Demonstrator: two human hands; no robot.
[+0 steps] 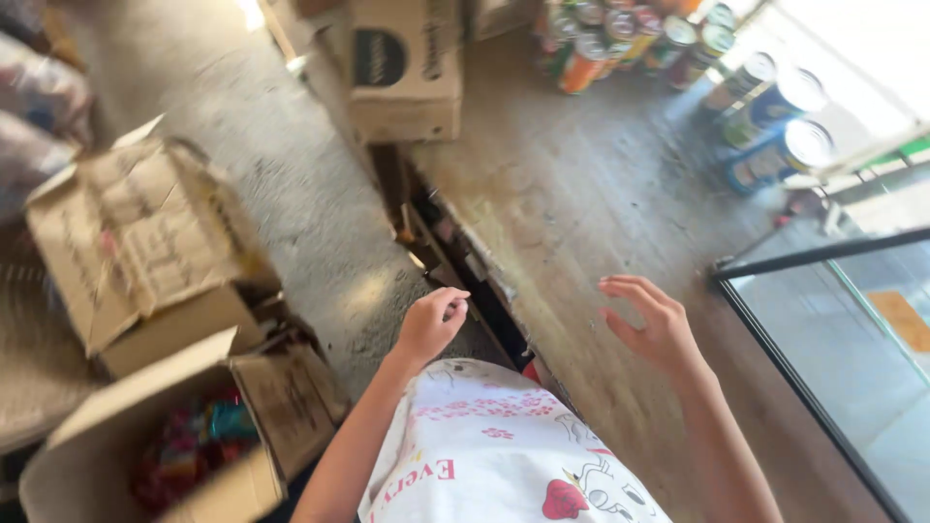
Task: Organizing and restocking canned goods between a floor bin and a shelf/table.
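Left hand [431, 322] curled empty at the wooden counter [581, 203] edge (right hand [651, 324] spread above it).

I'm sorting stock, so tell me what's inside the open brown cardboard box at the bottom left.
The open brown cardboard box holds a heap of small shiny red, pink and teal packets. Its flaps and front wall hide the bottom and whatever lies beneath the heap.
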